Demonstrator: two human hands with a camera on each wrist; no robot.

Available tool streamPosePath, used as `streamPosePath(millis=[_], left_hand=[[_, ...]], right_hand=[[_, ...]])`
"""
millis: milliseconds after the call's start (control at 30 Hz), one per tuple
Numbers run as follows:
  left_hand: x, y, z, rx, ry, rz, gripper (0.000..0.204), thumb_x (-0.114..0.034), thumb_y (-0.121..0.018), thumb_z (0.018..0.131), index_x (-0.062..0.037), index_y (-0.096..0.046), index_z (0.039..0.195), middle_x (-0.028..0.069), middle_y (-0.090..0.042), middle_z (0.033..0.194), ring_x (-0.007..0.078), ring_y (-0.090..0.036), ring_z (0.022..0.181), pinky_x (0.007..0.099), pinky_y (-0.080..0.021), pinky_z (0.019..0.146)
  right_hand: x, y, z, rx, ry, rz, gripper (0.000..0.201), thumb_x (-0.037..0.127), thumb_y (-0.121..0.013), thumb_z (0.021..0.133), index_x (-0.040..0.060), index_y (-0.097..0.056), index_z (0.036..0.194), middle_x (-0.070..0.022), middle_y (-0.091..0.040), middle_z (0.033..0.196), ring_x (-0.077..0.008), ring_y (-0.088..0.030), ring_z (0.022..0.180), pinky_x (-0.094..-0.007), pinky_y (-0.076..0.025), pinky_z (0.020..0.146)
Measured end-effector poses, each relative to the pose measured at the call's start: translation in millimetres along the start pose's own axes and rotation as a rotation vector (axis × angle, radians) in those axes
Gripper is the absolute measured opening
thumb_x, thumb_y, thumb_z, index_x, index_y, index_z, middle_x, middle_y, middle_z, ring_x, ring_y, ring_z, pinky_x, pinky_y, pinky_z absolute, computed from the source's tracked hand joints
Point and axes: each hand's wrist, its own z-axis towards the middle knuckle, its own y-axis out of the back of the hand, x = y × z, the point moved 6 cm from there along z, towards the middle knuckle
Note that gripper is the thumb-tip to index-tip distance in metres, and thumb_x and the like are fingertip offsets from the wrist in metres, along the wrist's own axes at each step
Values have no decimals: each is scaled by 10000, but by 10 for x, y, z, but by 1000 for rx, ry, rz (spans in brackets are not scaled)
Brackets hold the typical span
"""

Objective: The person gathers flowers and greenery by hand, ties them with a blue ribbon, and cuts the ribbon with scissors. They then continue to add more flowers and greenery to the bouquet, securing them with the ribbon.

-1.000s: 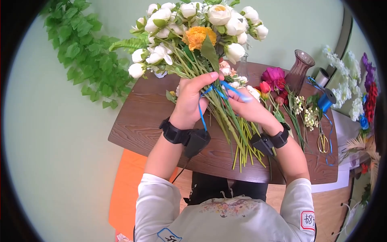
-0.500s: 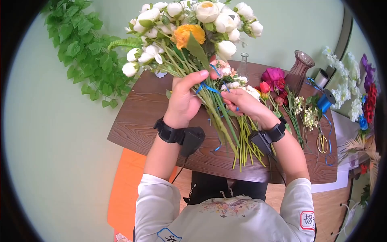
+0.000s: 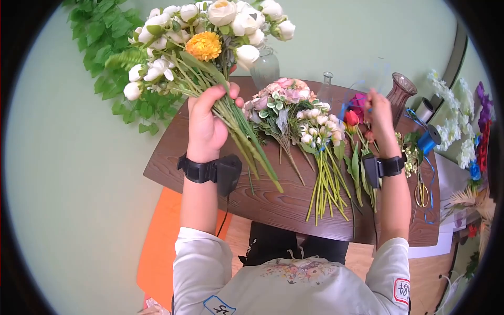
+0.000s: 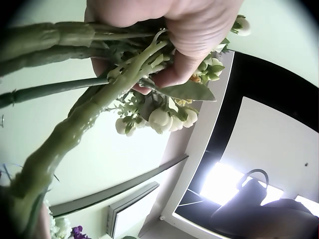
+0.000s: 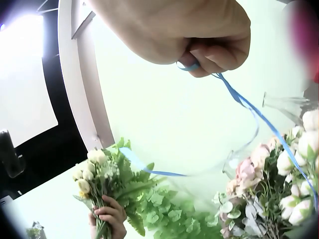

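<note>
In the head view my left hand (image 3: 206, 126) is wrapped round the green stems (image 3: 245, 139) of a bouquet of white flowers (image 3: 221, 13) with one yellow flower (image 3: 203, 46). The bouquet is raised above the table's left side, blooms up and stems slanting down to the right. Its thumb crosses the stems, as the left wrist view also shows. Over the right side of the table, my right hand (image 3: 381, 116) is raised with curled fingers. It pinches a blue ribbon (image 5: 230, 90), whose loose lengths trail away below the fingers in the right wrist view.
On the dark wooden table (image 3: 173, 157) lie a pink flower bunch (image 3: 283, 93), a smaller white bunch (image 3: 321, 125) and a red tulip (image 3: 351, 117). Glass vases, including a purplish one (image 3: 400, 93), stand behind. A blue ribbon spool (image 3: 429, 139) and scissors (image 3: 421, 195) are at right.
My hands have parted. The left has carried the bouquet leftward; the right has left the stems and risen to the right with ribbon. The ribbon round the stems no longer shows there.
</note>
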Motion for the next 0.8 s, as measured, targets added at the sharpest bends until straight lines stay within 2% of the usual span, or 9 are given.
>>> streamPosePath(millis=[67,133,200,267,367,467,533,633,800], left_hand=[[-72,107,-7,-110,-23,110,314,-3,-449,745,45,-407,1052,125,-457,1074,156,-423,728,313,-434,611],[-143,224,-29,-145,-55,157,297,-5,-444,753,65,-406,1039,132,-475,1039,156,-446,721,293,-452,586],[-118,521,-95,-294,120,285,267,-12,-451,759,67,-423,1012,133,-509,979,156,-479,700,277,-471,557],[-72,862,-176,-352,104,310,247,-11,-476,753,66,-441,985,132,-532,933,160,-513,681,272,-485,545],[45,1500,-387,-477,235,519,297,-9,-529,736,19,-440,1018,117,-535,925,184,-551,733,292,-499,569],[252,1821,-577,-499,281,401,298,-21,-546,741,-11,-449,1023,100,-531,919,194,-557,781,326,-506,608],[424,1978,-680,-553,331,261,251,-54,-579,745,-28,-478,973,75,-529,893,190,-547,831,368,-494,690],[631,2236,-667,-557,387,181,287,-36,-588,732,-54,-455,985,62,-516,868,188,-550,795,375,-496,679],[879,2514,-558,-594,479,169,210,-56,-582,736,13,-481,906,88,-544,827,192,-560,745,355,-497,659]], right_hand=[[94,256,86,-78,24,69,257,275,-423,860,103,-429,668,36,-376,487,-58,-315,366,-207,-224,322],[255,453,84,-130,77,55,262,281,-419,863,113,-422,662,42,-365,492,-46,-298,369,-200,-210,320],[395,626,63,-50,146,-58,275,294,-415,864,118,-411,653,52,-357,500,-37,-288,379,-190,-203,326],[629,725,-116,-92,220,-261,285,320,-424,859,125,-406,652,63,-343,502,-28,-277,394,-184,-193,335],[765,988,-239,-125,263,-354,283,330,-422,863,128,-407,666,67,-293,482,-18,-241,377,-177,-167,328],[877,1091,-442,-92,258,-299,291,323,-422,868,123,-398,658,65,-273,479,-16,-229,378,-178,-149,337],[915,1103,-569,-100,263,-332,290,324,-421,868,123,-401,660,66,-273,483,-15,-224,380,-178,-146,340],[889,1159,-671,-116,290,-374,290,321,-421,869,125,-405,657,68,-270,492,-11,-218,391,-177,-138,350],[856,1287,-797,-188,234,-353,285,271,-432,871,112,-402,637,62,-270,525,-13,-229,453,-180,-137,366]])
